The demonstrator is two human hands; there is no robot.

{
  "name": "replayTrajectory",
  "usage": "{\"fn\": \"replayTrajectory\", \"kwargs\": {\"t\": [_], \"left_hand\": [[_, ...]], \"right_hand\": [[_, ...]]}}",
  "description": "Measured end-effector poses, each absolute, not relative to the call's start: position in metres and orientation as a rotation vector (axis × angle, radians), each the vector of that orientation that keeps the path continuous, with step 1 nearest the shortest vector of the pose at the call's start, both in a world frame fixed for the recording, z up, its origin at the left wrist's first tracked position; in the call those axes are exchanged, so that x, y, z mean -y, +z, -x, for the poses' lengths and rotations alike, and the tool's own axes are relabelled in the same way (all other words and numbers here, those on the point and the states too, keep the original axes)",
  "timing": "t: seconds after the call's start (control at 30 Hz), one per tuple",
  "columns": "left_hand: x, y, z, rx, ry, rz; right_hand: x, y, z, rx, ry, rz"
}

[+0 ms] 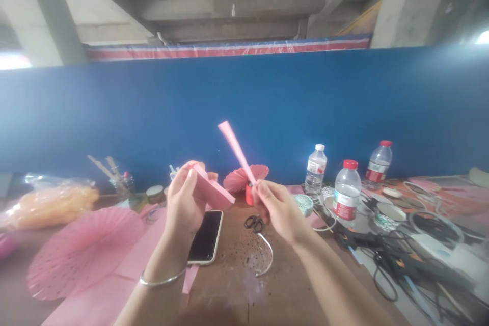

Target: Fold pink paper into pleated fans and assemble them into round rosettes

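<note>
My left hand (187, 196) is closed on a folded strip of pink paper (216, 191), its end jutting out to the right. In my right hand (277, 209), the fingers pinch the lower end of a narrow pink paper strip (237, 147), which slants up to the left and widens at its tip. Both hands are above the brown table, apart from each other. A phone (206, 237) lies face up below my left hand. Black-handled scissors (254, 223) rest beneath my right hand, beside a curved white cord (269, 260).
A large pleated pink paper fan (86, 252) spreads at left, near a plastic bag (53, 204). A smaller pink fan (246, 175) stands behind my hands. Water bottles (347, 196), a small green fan (303, 205) and tangled cables (385, 265) crowd the right. A blue partition (244, 107) stands behind.
</note>
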State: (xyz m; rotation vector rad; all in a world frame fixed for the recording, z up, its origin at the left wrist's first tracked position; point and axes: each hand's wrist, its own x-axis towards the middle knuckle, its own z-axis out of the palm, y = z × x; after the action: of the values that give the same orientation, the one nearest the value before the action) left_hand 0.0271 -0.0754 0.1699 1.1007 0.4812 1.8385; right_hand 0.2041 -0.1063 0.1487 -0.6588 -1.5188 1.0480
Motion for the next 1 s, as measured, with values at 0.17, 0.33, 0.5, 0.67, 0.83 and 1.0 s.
{"fn": "replayTrajectory", "kwargs": {"t": [0.17, 0.33, 0.5, 0.67, 0.83, 1.0], "left_hand": [[0.076, 0.166, -0.030, -0.495, 1.736, -1.195], [0.076, 0.165, -0.031, -0.484, 1.741, -1.177], [0.072, 0.165, -0.028, -0.535, 1.789, -1.158], [0.072, 0.163, -0.031, -0.544, 1.710, -1.248], [0.075, 0.159, -0.037, -0.537, 1.674, -1.354], [0.077, 0.158, -0.041, -0.504, 1.625, -1.375]], "right_hand": [[0.106, 0.150, -0.201, 1.557, 0.971, 0.754], [0.103, 0.150, -0.201, 1.499, 1.056, 0.718], [0.102, 0.151, -0.203, 1.500, 1.083, 0.769], [0.100, 0.148, -0.203, 1.426, 1.084, 0.714], [0.101, 0.147, -0.204, 1.499, 0.966, 0.714], [0.109, 0.152, -0.205, 1.590, 0.499, 0.828]]}}
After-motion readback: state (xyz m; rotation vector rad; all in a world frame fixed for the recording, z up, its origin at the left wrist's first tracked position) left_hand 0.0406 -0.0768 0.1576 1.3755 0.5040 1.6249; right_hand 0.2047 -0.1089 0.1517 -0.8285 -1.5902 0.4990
